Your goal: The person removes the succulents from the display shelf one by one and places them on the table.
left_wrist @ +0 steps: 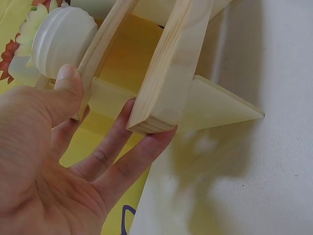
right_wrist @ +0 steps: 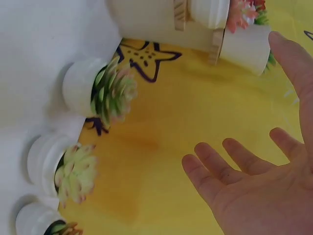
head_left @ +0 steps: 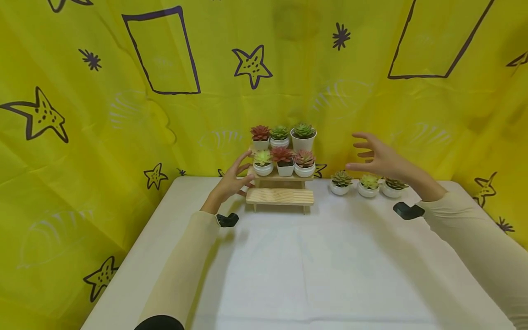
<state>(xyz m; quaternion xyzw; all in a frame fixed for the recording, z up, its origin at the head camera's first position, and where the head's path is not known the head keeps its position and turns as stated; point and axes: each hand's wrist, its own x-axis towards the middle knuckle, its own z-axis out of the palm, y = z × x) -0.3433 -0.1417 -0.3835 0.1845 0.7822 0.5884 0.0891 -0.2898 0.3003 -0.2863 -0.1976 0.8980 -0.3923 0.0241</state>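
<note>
Left hand (head_left: 231, 182) pinches the wooden stand (head_left: 280, 196); right hand (head_left: 380, 157) spreads apart; right wrist view crops 1 pot (right_wrist: 33, 219).

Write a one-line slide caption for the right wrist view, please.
An empty right hand near a row of three potted succulents on the white table.

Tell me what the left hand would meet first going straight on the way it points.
The stand. The left hand seems to be touching its left end, though exact contact is hard to judge.
</note>
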